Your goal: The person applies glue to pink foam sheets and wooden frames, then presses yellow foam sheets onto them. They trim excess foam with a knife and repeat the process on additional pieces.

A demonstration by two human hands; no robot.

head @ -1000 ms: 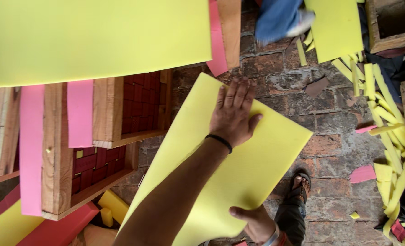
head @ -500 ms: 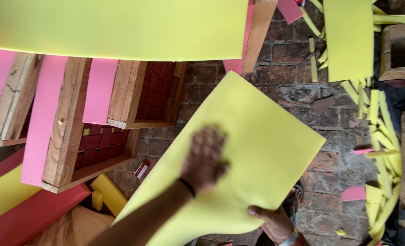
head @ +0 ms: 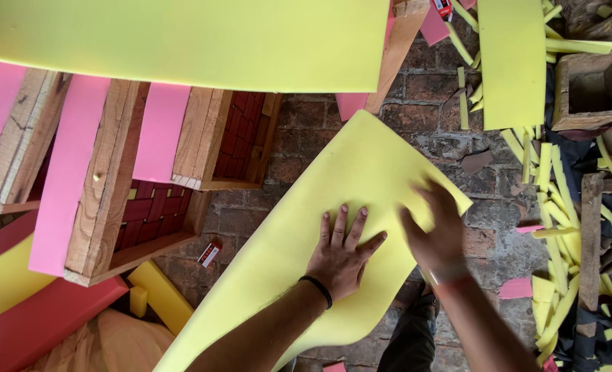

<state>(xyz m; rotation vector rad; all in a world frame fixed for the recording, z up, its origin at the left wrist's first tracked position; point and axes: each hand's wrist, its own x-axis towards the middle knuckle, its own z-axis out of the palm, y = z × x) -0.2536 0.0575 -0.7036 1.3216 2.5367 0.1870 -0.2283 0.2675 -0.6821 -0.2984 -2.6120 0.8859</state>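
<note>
Left of the yellow foam sheet (head: 347,207) stand wooden crates (head: 106,200) with pink strips (head: 68,172), nearer the frame's left than a second ago. The sheet slants over the brick floor (head: 306,131). The left hand (head: 340,255), earlier high on the sheet, now lies flat lower on it, grip spread. The right hand (head: 437,234), previously under the sheet's bottom edge, has come up onto its right corner, blurred; its grip cannot be told. Yellow offcuts (head: 547,200) lie right of the sheet.

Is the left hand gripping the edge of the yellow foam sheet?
No, the left hand lies flat, fingers spread, on the face of the yellow foam sheet, away from its edges.
</note>
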